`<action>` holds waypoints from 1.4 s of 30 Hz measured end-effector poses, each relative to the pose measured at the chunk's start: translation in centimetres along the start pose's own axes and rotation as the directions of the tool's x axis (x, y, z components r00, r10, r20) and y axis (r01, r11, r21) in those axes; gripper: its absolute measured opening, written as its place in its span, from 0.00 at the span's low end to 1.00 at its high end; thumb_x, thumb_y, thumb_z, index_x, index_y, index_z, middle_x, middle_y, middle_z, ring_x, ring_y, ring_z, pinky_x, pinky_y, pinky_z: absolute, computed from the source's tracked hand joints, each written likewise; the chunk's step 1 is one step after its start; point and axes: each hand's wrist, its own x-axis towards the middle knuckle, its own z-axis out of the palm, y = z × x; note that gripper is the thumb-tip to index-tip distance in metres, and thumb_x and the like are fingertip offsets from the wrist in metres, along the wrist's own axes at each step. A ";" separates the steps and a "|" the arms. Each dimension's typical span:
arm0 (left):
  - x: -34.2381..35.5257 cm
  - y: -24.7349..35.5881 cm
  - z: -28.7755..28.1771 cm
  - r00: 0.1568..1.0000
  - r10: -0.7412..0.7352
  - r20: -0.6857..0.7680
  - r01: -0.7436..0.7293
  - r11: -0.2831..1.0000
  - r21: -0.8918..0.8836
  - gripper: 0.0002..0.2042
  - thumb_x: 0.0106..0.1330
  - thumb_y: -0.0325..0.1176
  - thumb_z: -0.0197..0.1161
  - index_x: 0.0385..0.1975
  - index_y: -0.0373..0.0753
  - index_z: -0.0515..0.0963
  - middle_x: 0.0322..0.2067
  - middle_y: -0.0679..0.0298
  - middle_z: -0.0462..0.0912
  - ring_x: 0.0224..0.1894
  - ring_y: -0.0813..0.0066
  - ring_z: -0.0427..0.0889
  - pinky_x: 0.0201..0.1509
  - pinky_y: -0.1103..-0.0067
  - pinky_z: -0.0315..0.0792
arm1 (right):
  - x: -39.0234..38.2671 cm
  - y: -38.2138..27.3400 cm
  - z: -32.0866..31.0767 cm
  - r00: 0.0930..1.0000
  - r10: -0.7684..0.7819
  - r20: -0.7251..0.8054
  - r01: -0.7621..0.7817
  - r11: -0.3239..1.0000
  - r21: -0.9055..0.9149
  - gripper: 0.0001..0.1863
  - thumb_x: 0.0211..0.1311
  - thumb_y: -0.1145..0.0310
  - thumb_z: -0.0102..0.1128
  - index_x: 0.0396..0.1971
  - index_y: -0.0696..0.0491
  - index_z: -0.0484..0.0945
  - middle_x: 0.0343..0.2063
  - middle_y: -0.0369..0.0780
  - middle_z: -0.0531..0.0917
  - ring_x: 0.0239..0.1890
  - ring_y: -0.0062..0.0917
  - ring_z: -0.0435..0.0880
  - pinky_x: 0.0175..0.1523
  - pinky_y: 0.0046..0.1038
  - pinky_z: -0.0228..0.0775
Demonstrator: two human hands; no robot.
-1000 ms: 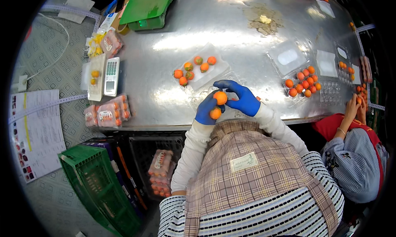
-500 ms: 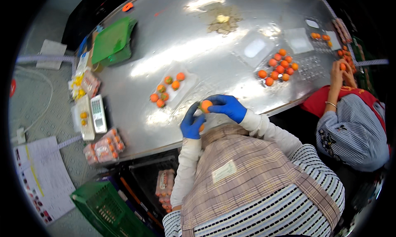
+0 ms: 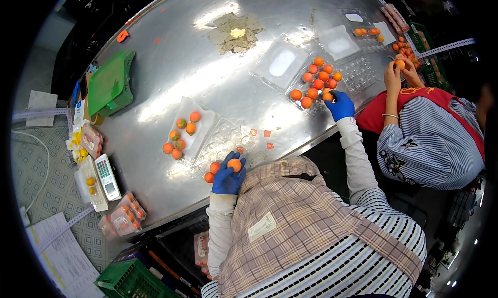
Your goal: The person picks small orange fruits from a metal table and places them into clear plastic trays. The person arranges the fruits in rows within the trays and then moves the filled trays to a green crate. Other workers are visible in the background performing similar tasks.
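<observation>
Steel table (image 3: 171,80) bears fruit trays (image 3: 189,129), green scale (image 3: 110,83), calculator (image 3: 107,176).

Six orange fruits (image 3: 180,137) lie in the near tray (image 3: 203,123), about ten fruits (image 3: 316,80) in the far tray (image 3: 358,72), three small red stickers (image 3: 260,137) on the bench (image 3: 171,65).

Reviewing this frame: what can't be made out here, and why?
- Head view: the left hand holds an orange fruit; its palm is hidden beneath it.
- Right hand at the fruit pile: whether its fingers close on a fruit is too small to tell.
- Under-table crates: cut by the dark rim.
</observation>
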 end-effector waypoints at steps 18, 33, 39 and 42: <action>-0.9 1.5 5.2 0.786 0.613 0.078 -0.418 0.435 0.798 0.31 0.51 0.17 0.64 0.58 0.34 0.66 0.51 0.58 0.75 0.54 0.71 0.74 0.57 0.77 0.68 | -7.7 -22.4 1.2 0.385 -0.363 0.849 -0.512 0.682 0.523 0.19 0.64 0.57 0.47 0.45 0.54 0.78 0.34 0.37 0.83 0.34 0.18 0.80 0.39 0.18 0.67; -2.5 1.9 -0.4 0.664 0.689 -0.292 -0.312 0.610 0.729 0.20 0.59 0.22 0.56 0.54 0.38 0.72 0.37 0.67 0.78 0.35 0.84 0.75 0.41 0.86 0.69 | -9.4 -24.8 5.2 0.663 -0.597 0.452 0.347 0.780 0.521 0.20 0.45 0.67 0.68 0.42 0.50 0.79 0.38 0.40 0.80 0.40 0.34 0.80 0.45 0.30 0.72; -3.9 3.2 -4.0 0.532 0.760 -0.374 -0.391 0.612 0.688 0.20 0.60 0.20 0.53 0.54 0.33 0.70 0.46 0.61 0.78 0.39 0.77 0.77 0.45 0.83 0.71 | -10.2 -26.3 9.5 0.541 -0.735 0.409 0.545 0.677 0.494 0.18 0.44 0.64 0.67 0.39 0.47 0.79 0.36 0.36 0.80 0.39 0.33 0.77 0.45 0.34 0.66; -4.6 3.8 -3.9 0.530 0.742 -0.412 -0.344 0.631 0.695 0.20 0.60 0.23 0.55 0.55 0.33 0.70 0.47 0.59 0.77 0.43 0.74 0.77 0.47 0.80 0.70 | -11.2 -27.0 11.3 0.423 -0.774 0.471 0.650 0.622 0.437 0.17 0.44 0.65 0.66 0.38 0.45 0.79 0.34 0.35 0.79 0.38 0.32 0.77 0.44 0.34 0.66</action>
